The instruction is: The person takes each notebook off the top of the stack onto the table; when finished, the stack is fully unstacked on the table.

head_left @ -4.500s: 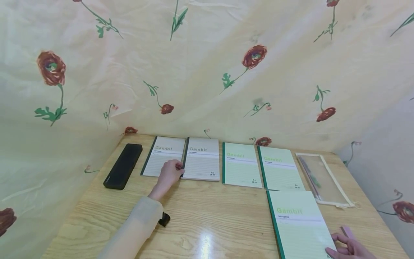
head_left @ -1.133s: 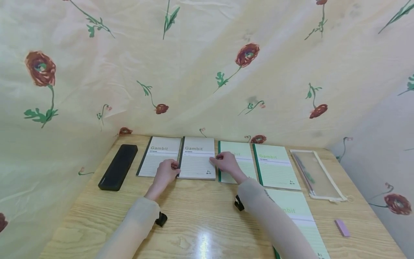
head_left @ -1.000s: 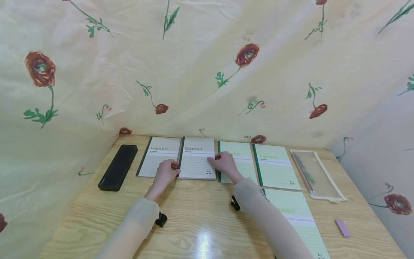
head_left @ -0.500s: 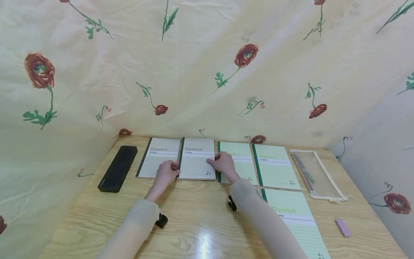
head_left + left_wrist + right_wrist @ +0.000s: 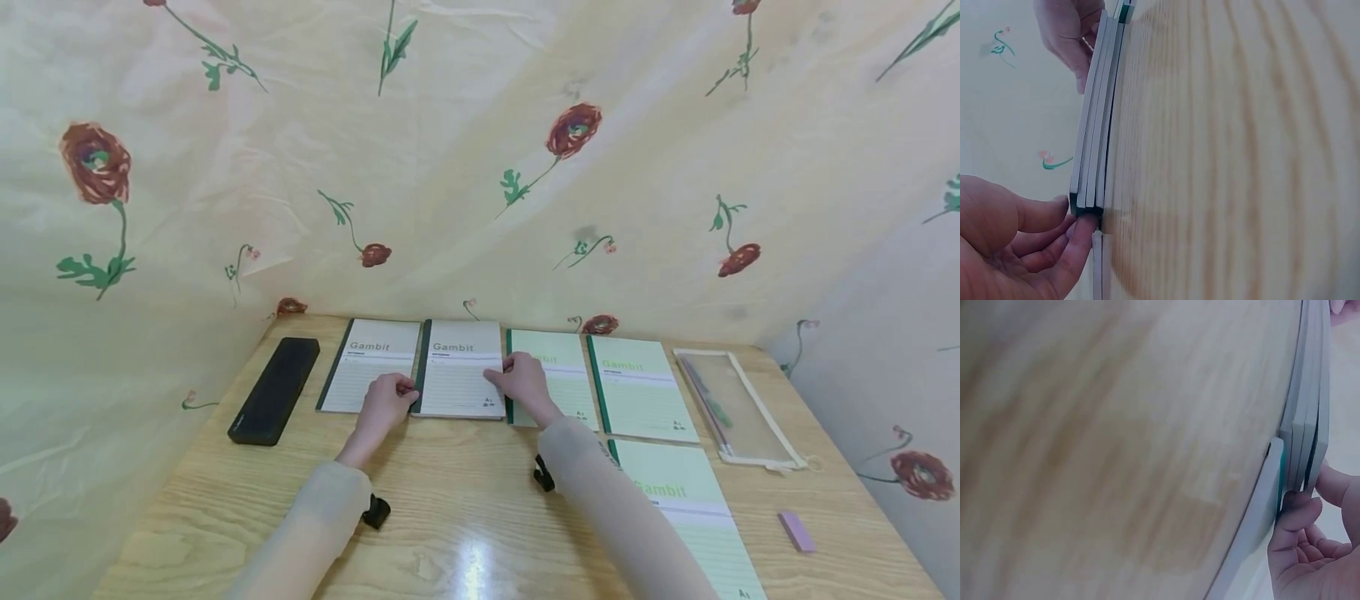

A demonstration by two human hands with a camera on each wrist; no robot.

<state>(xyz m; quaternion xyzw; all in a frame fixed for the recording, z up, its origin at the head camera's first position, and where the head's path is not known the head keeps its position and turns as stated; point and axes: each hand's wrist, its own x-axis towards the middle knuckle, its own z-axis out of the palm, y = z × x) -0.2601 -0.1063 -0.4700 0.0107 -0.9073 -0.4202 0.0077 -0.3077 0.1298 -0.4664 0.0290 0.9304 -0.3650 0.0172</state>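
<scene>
Near the back of the table lies a stack of several dark-spined white notebooks (image 5: 459,392), their layered edges showing in both wrist views. My left hand (image 5: 381,408) is at the stack's spine, thumb (image 5: 1044,214) by the top edge and a finger against the spine. At the opposite side my right hand (image 5: 525,385) pinches the top notebook (image 5: 1319,440); a thin dark gap shows beneath its edge. More white notebooks (image 5: 369,379) lie close on the left. Partly behind my right hand is a green-spined notebook (image 5: 558,387).
Further right are a second green-spined notebook (image 5: 641,392) and a larger-looking one (image 5: 701,533) in front of it. A clear zip pouch (image 5: 753,417) with pencils, a purple eraser-like block (image 5: 797,532) and a black case (image 5: 274,392) also lie on the wooden table (image 5: 427,533).
My right hand has left the front green-spined notebook for the white stack's right edge. Just now the top white notebook has shifted slightly right. My left hand stays at the spine.
</scene>
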